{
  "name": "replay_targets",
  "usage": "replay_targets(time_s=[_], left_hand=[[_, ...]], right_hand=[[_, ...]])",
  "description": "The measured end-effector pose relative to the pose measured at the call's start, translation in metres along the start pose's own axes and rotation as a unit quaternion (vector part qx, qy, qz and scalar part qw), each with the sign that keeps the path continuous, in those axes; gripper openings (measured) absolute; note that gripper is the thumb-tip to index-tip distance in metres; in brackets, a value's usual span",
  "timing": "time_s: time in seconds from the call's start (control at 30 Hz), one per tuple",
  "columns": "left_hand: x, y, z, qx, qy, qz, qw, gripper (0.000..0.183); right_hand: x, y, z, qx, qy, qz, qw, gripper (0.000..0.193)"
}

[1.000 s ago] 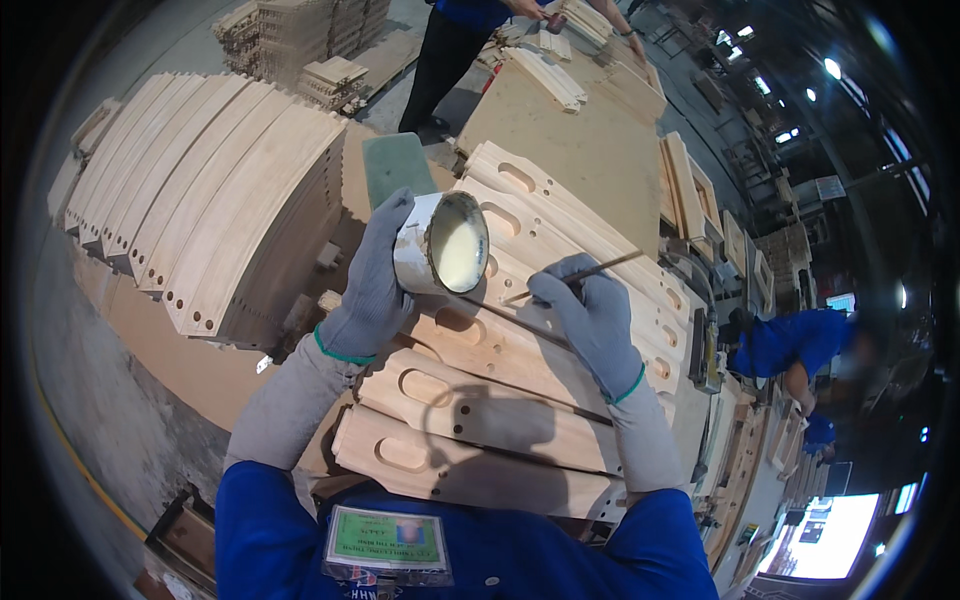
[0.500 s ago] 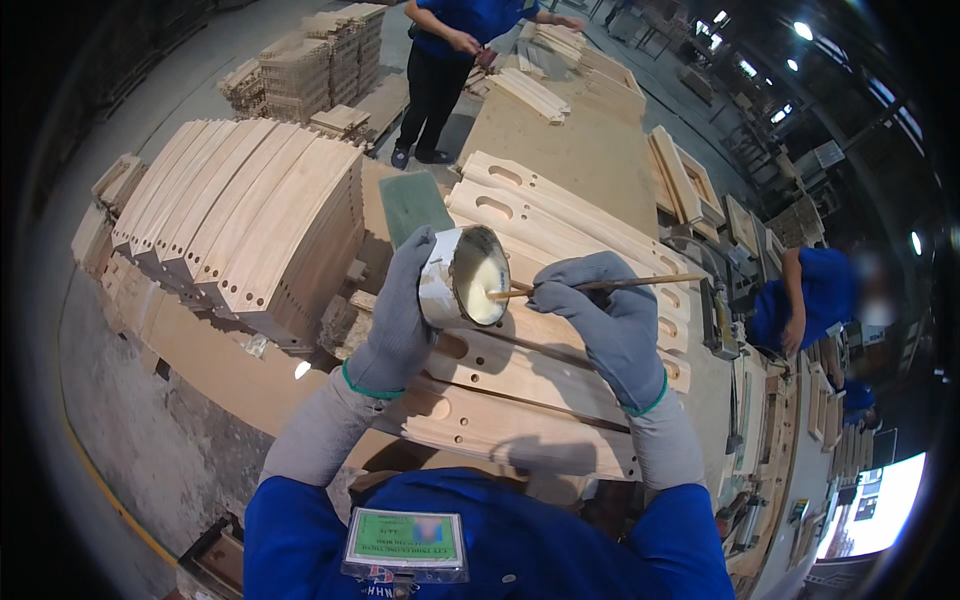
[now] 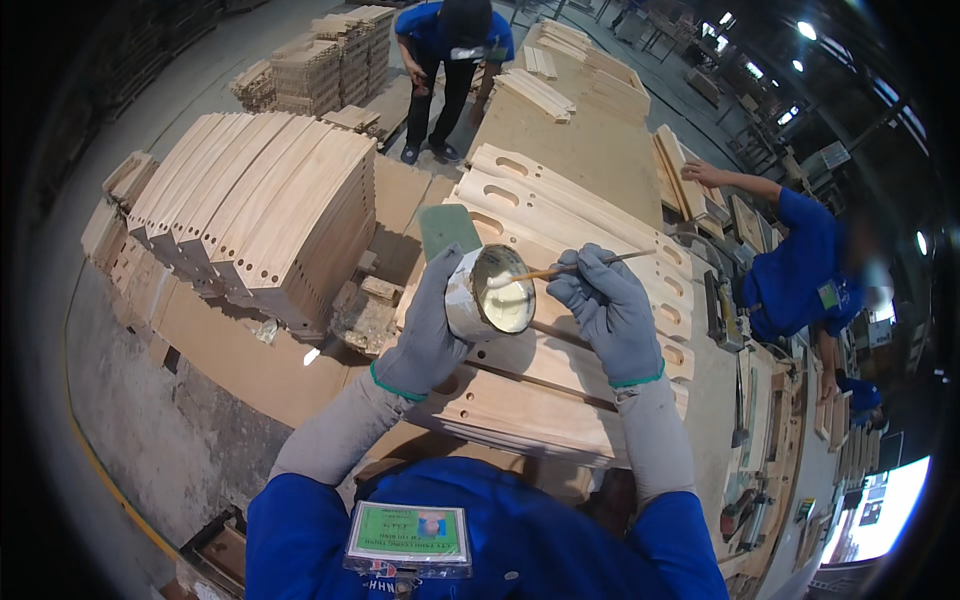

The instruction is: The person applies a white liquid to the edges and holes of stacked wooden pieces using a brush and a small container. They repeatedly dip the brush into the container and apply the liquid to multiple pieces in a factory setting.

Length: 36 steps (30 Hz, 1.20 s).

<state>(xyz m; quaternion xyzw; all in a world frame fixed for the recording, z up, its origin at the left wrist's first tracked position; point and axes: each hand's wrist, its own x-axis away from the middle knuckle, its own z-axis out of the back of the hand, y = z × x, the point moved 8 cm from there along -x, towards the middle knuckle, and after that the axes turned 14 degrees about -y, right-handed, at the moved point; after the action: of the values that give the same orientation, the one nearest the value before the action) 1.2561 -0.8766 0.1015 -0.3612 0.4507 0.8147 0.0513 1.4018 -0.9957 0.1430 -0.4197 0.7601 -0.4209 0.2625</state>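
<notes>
My left hand (image 3: 428, 325), in a grey glove, is wrapped round a white cup (image 3: 463, 297) tilted so its mouth faces right. Pale cream paste (image 3: 508, 305) coats its inside. Between the gloved fingers of my right hand (image 3: 610, 315) is a thin wooden stick (image 3: 600, 262); its left tip is inside the cup's mouth, at the upper part of the paste, and its other end points up to the right. Below both hands lie pale wooden boards (image 3: 545, 400) with oval slots and round holes, laid side by side on a table.
A stack of curved wooden panels (image 3: 250, 200) stands at left, beside small wood blocks (image 3: 365, 310). A green pad (image 3: 449, 228) lies behind the cup. One co-worker (image 3: 455, 50) bends at the table's far end; another (image 3: 800, 255) reaches toward wooden frames (image 3: 690, 185) at right.
The stick's tip has risen toward the cup's upper rim as my right hand lifted slightly. The far co-worker has bent forward; the right one has raised an arm to the frames.
</notes>
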Motion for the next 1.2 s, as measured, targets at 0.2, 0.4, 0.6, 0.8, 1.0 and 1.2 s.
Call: replay_targets(time_s=[0.2,0.4,0.6,0.8,1.0,1.2], left_hand=[[0.010,-0.030,0.024,-0.017,-0.018,0.047,0.999,0.071],[0.017,-0.046,0.039,-0.064,-0.006,0.062,0.996,0.075],[0.018,-0.048,0.039,-0.007,0.005,0.069,0.998,0.081],[0.028,-0.066,0.035,-0.017,0.012,0.087,0.996,0.086],[0.022,-0.050,0.036,0.022,0.020,0.063,0.998,0.086],[0.026,-0.059,0.037,0.007,0.058,0.086,0.995,0.069]], right_hand=[[-0.010,-0.016,0.023,0.161,0.017,0.047,0.986,0.014],[-0.018,0.011,0.030,0.338,0.013,0.015,0.941,0.016],[-0.026,0.019,0.026,0.442,-0.014,0.006,0.897,0.016],[-0.042,0.014,0.030,0.405,0.018,0.001,0.914,0.016],[-0.044,0.018,0.025,0.534,-0.004,0.029,0.845,0.020],[-0.034,0.017,0.000,0.538,-0.053,0.031,0.841,0.023]])
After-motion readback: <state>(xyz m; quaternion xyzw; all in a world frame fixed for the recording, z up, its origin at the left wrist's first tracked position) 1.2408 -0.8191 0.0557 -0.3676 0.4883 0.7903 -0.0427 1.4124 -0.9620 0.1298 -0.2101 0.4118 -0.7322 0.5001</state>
